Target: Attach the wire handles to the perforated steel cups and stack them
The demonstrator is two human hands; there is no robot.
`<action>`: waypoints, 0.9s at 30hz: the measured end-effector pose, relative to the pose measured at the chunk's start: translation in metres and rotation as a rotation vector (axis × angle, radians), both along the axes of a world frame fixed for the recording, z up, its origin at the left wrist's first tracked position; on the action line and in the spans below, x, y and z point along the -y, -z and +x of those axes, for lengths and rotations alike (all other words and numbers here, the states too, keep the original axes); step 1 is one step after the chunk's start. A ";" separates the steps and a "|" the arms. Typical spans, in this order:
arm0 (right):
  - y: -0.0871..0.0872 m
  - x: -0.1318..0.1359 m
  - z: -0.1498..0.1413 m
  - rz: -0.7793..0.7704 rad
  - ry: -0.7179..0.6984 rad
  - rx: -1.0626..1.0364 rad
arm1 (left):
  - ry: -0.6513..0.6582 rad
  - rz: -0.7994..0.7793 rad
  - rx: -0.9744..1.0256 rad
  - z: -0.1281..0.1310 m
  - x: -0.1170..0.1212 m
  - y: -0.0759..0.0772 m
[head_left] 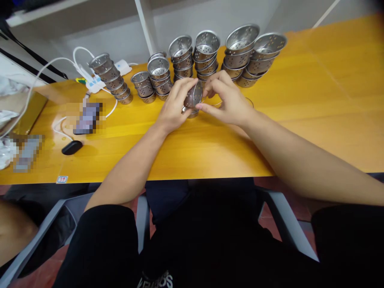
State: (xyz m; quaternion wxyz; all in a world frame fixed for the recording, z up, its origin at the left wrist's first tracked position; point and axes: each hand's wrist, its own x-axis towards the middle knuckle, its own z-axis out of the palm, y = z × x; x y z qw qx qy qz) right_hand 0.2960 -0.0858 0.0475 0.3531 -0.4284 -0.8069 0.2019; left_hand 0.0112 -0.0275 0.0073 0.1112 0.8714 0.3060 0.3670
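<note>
My left hand is wrapped around a small perforated metal cup, which is tilted on its side with its rim facing right. At that rim, my right hand has its thumb and forefinger close together. A thin wire runs from these fingertips and passes behind the hand, showing again as a curve to its right. Just below the tilted cup, part of another metal piece shows near the table; most of it is hidden.
Several stacks of perforated metal cups stand along the back of the yellow table. To the left are a power strip with white cables, a blurred phone and a black oval case. Another person's leg shows at lower left.
</note>
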 end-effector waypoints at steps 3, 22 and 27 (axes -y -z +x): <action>0.000 0.001 -0.005 0.013 0.003 -0.014 | 0.012 0.015 0.000 0.000 0.000 0.000; -0.007 -0.009 0.032 0.007 -0.055 0.009 | -0.136 -0.110 0.185 -0.025 -0.025 0.038; 0.012 -0.036 0.072 -0.030 -0.080 0.230 | -0.023 -0.259 0.302 -0.028 -0.046 0.072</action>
